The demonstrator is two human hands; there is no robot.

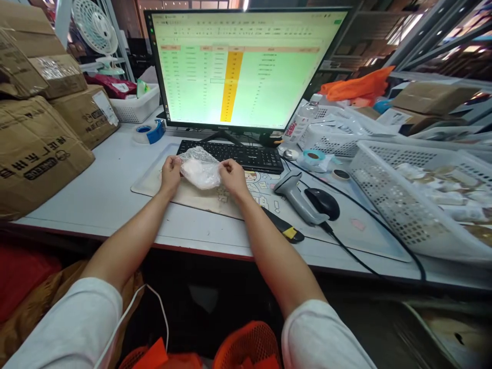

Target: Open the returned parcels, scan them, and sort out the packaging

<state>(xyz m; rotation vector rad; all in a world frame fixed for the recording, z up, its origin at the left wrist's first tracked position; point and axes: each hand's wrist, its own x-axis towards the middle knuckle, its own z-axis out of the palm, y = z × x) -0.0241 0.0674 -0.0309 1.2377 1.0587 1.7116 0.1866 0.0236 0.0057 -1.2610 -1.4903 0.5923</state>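
Observation:
Both my hands hold a small clear plastic bag [200, 169] with something white inside, just above the desk mat [200, 197] in front of the black keyboard [234, 154]. My left hand [171, 171] pinches the bag's left edge with closed fingers. My right hand [231, 177] grips its right edge, fingers curled. The bag is crinkled and stretched between them.
A monitor [238, 66] with a green spreadsheet stands behind the keyboard. A barcode scanner [298, 197], black mouse [325, 202] and utility knife [284, 228] lie to the right. White baskets [388, 205] fill the right side; cardboard boxes [38, 148] stack on the left. A tape roll [148, 132] sits near them.

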